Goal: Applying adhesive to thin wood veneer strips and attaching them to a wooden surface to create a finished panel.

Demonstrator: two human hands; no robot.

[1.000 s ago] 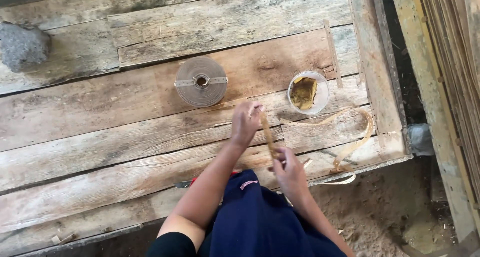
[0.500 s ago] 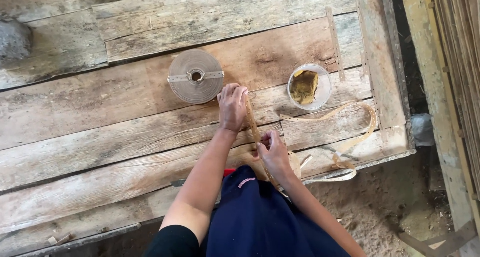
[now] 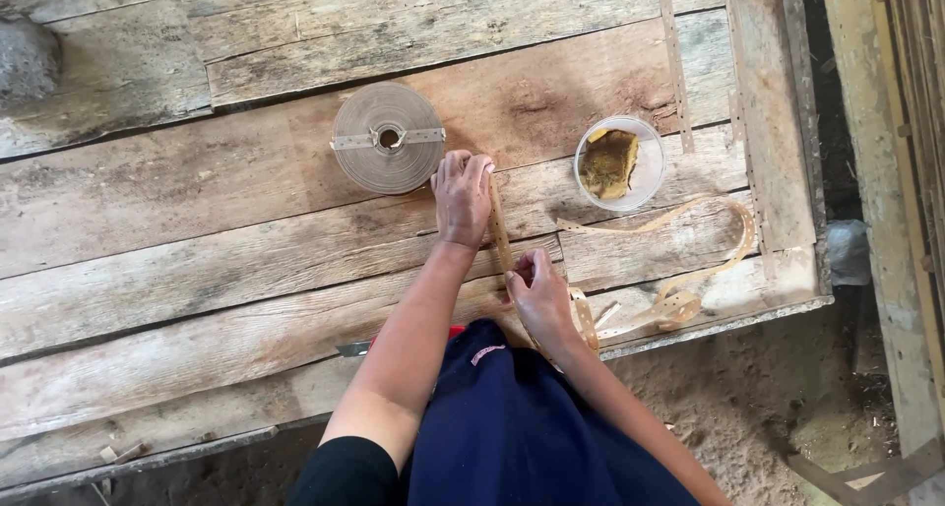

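Fingers of the left hand point(image 3: 462, 199) press flat on a thin tan bamboo strip point(image 3: 499, 232) lying on the weathered plank tabletop point(image 3: 197, 270) — the right hand point(image 3: 539, 294) pinches its near end — beside a wound coil of strip point(image 3: 387, 151), so more length seemingly remains unworked.

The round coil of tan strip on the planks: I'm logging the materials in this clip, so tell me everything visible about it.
The coil is a flat, tightly wound disc of thin tan strip, like veneer or reed band, lying on its side on the weathered wooden platform. It has a small dark hole at the centre, and a short length of the same strip lies straight across its top face. The left hand rests on the planks just beside its right edge; whether they touch cannot be told.
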